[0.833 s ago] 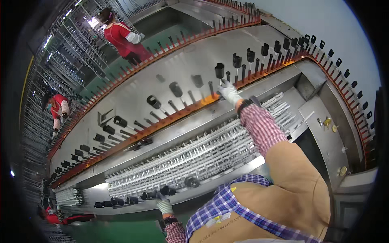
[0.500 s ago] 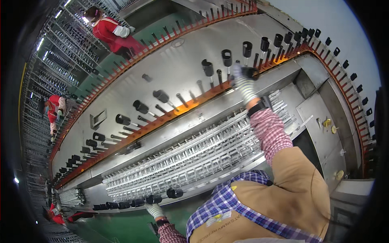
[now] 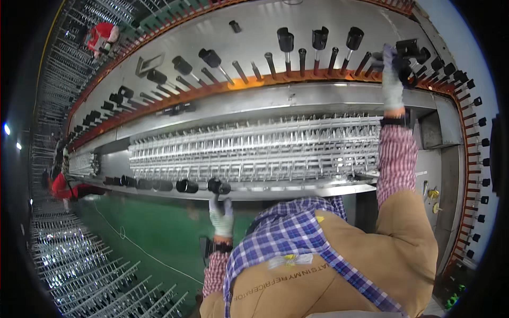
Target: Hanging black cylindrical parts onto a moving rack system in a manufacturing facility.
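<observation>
Steel fills most of the view: a long grey machine bed [image 3: 318, 100] runs from the left edge to the right, with an orange rail [image 3: 222, 89] curving along its upper side and a wide bank of shiny metal pins [image 3: 254, 153] across the middle.

Black bobbins sit on the spindles above the rail, their long axes pointing up and away from the person. The gloved right hand [image 3: 393, 74] is stretched far out to the upper right of the frame, and it is the hand on that row. Its grip is closed around a black bobbin [image 3: 409, 52] at the right end of the row, which lies just beyond the fingers, toward the top edge. The next loaded spindles [image 3: 318, 40] stand to its left, near but apart.

Lower centre, the gloved left hand [image 3: 220, 212] reaches up to a second line of black bobbins [image 3: 159, 185] lying on their sides along the near edge of the machine, long axes running left to right. The nearest one [image 3: 218, 186] sits right above its fingertips; I cannot tell whether the fingers have closed on it or only touch it.

People in red work far off at the upper left [image 3: 103, 36] and the left edge [image 3: 66, 186]. The right glove hides much of the bobbin it holds, and the rim bends and darkens everything near it.
</observation>
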The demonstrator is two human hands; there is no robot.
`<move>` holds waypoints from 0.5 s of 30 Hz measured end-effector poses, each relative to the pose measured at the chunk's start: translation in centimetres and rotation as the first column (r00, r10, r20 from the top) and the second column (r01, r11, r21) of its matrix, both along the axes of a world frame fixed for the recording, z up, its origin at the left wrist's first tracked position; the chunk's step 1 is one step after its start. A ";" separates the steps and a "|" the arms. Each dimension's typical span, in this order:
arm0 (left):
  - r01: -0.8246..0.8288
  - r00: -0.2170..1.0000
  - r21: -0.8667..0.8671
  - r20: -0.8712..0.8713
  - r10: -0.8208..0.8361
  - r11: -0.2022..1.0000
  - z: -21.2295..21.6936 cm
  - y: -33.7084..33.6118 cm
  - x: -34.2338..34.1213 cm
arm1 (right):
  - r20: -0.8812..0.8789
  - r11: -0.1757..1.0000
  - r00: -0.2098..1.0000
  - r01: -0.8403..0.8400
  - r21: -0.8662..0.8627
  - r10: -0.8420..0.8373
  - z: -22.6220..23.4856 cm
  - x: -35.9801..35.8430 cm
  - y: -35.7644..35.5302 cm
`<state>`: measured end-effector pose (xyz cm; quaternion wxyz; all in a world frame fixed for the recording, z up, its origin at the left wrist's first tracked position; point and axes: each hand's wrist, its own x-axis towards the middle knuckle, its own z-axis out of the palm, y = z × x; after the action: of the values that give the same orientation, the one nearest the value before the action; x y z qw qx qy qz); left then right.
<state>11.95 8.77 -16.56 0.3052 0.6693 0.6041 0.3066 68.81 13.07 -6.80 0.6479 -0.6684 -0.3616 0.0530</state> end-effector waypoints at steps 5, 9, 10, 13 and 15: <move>0.165 0.985 -0.075 0.061 -0.160 0.983 -6.9 2.3 -0.5 | -0.604 0.723 0.572 -0.690 0.011 0.555 -3.4 -23.9 -7.7; 0.104 0.962 -0.488 -0.170 -0.211 0.867 -7.1 4.3 1.3 | -0.832 0.662 0.127 -0.674 0.327 0.540 -6.5 -33.8 -9.5; 0.126 0.961 -0.488 -0.155 -0.228 0.864 -7.2 4.4 1.4 | -0.913 0.817 -0.194 -0.406 0.409 0.360 -6.9 -35.2 -8.9; 0.423 0.711 -0.170 -0.547 -0.442 0.890 -7.7 4.9 0.3 | -0.947 0.855 -0.059 -0.415 0.312 0.317 -10.5 -36.6 -8.2; 0.272 0.809 -0.267 -0.458 -0.370 0.925 -8.8 6.0 0.9 | -0.962 0.882 -0.024 -0.394 0.258 0.270 -9.4 -37.2 -7.9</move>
<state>12.83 14.72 -25.39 0.2478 0.7862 0.5660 0.0079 31.63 5.14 -16.15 0.6523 -0.3735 0.0284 0.6589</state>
